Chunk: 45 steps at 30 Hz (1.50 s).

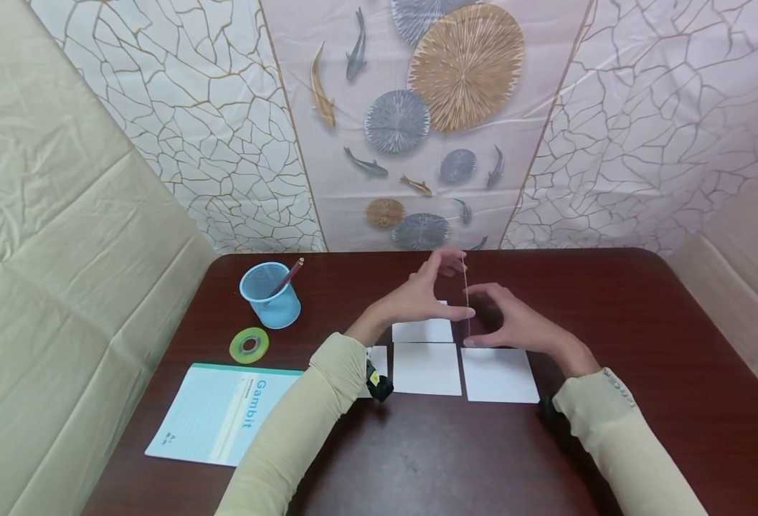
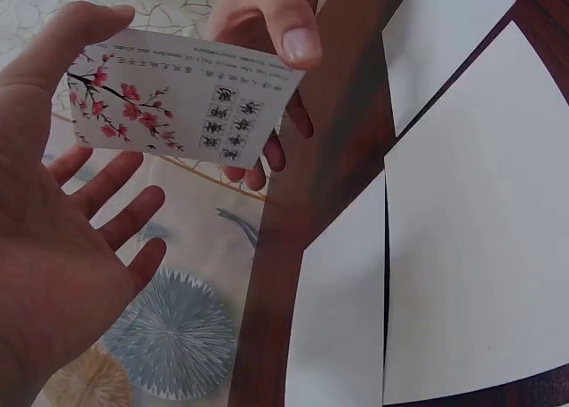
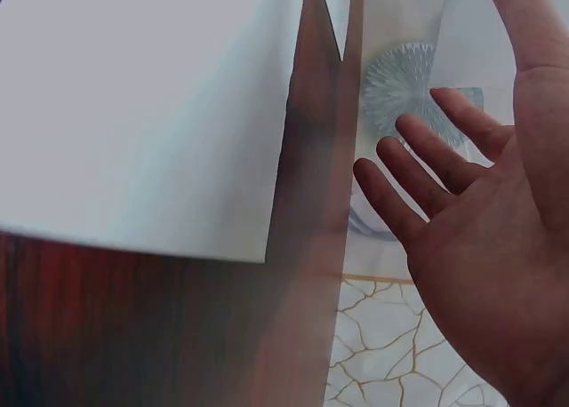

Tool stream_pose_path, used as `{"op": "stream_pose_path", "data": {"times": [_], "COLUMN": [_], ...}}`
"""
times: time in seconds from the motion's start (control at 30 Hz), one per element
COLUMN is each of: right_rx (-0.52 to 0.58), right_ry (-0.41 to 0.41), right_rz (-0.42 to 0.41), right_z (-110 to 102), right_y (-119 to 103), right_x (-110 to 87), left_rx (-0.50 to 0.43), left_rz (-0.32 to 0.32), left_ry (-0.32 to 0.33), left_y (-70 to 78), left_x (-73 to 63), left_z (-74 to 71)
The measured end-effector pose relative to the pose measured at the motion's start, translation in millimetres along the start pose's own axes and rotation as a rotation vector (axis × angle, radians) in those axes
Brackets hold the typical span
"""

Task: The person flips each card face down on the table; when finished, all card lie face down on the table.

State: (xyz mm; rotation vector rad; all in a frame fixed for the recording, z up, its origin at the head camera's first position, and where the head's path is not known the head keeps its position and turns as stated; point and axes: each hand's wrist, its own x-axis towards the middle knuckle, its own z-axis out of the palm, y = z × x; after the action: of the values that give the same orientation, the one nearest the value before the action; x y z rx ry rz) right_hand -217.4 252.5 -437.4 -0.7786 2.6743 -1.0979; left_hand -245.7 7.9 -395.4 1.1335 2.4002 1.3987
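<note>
A printed card [image 2: 178, 100] with red blossoms on a branch and dark characters stands raised above the table, almost edge-on in the head view. My left hand [image 1: 427, 294] holds it by opposite edges, thumb on one and fingertips by the other. At the card's other end, my right hand [image 1: 514, 322] grips it with thumb and fingers. Below the hands lie several blank white cards: a middle one [image 1: 427, 369], a right one [image 1: 500, 376], a back one [image 1: 420, 331] and a left one [image 1: 379, 358] partly hidden by my left wrist. The right wrist view shows the right palm [image 3: 498, 211] with fingers spread.
On the left of the dark wooden table [image 1: 430, 451] stands a blue mesh cup [image 1: 275, 304] with a pen [image 1: 288, 276] in it. A green tape roll [image 1: 249, 345] lies before it. Nearer is a notebook [image 1: 204, 416], partly covered by my left sleeve.
</note>
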Motion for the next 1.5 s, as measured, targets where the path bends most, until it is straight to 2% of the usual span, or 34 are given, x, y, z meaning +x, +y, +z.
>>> {"op": "stream_pose_path", "data": {"times": [0.07,0.17,0.23,0.33,0.47,0.67,0.83,1.07,1.33,1.5], "right_rx": [0.012,-0.006,-0.036,-0.077,-0.137,-0.176,-0.186,-0.196,-0.203,-0.221], "right_ry": [0.004,0.005,0.002,-0.004,-0.019,-0.077,-0.112,-0.117,-0.124,-0.128], "right_rz": [0.013,0.053,0.082,0.103,0.096,0.129,0.158,0.167,0.141,0.162], "right_z": [-1.8,-7.6,-13.1,-22.5,-35.6,-50.9,-53.7,-50.4,-46.0,-45.6], "right_y": [1.6,4.5,7.0,11.2,17.2,26.3,28.0,28.1,28.4,28.2], "right_x": [-2.8,-11.1,-18.2,-27.8,-34.1,-34.1,-32.6,-31.5,-28.0,-30.3], "left_rx": [-0.009,0.027,0.113,0.31,0.551,0.717,0.734,0.736,0.736,0.715], "left_rz": [-0.007,-0.032,-0.06,-0.103,-0.131,-0.153,-0.177,-0.211,-0.221,-0.229], "left_ry": [-0.002,-0.016,-0.028,-0.06,-0.107,-0.138,-0.157,-0.167,-0.168,-0.177], "left_y": [-1.2,-6.2,-11.8,-21.5,-34.1,-40.6,-42.2,-44.6,-46.9,-47.5], "left_x": [-2.9,-8.2,-12.5,-17.5,-16.2,-4.6,-1.4,-4.9,-8.0,-9.1], "left_z": [-1.5,-1.4,0.4,6.6,21.0,38.8,43.7,46.1,44.4,45.1]}}
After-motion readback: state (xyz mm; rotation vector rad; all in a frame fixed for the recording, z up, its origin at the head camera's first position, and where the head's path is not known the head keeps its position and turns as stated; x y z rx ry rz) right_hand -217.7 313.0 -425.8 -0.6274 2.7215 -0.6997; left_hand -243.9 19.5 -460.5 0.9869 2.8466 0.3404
